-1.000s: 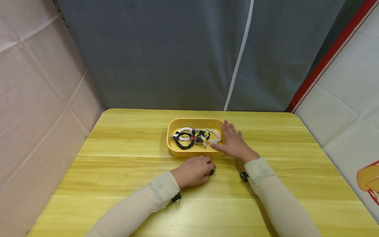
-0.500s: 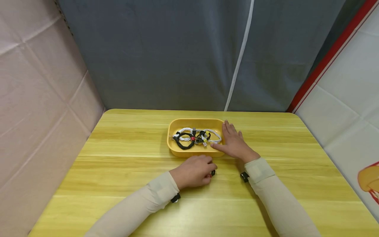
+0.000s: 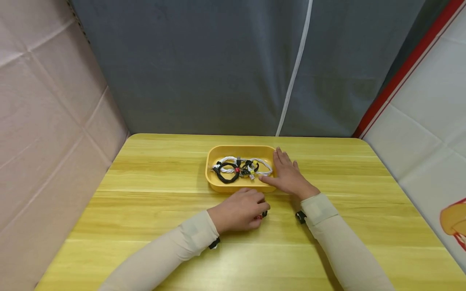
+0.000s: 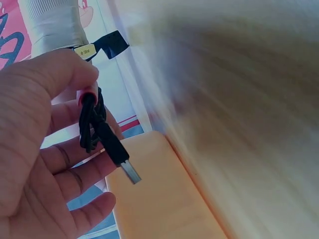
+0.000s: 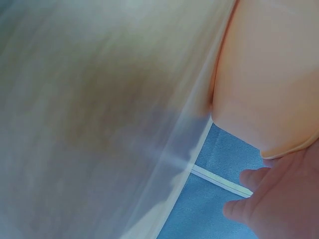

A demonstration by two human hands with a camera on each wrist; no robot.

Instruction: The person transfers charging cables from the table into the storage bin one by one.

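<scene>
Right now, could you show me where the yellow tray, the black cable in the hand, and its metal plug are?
yellow tray [image 3: 212, 155], head view, bare far-left rim.
black cable [image 4: 95, 121], left wrist view, bundled strands.
metal plug [image 4: 130, 172], left wrist view, silver tip.

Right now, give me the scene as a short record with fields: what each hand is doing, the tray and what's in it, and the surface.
left hand: fingers curled, pinching a bundled black cable with a USB plug, just in front of the tray
right hand: fingers straight, resting flat against the right side of the tray
tray: yellow, rounded rectangle, on the table ahead of both hands
tray contents: coiled white and black cables with small red and yellow ties
surface: yellow wood-grain table
backdrop: grey curtain behind the table
</scene>
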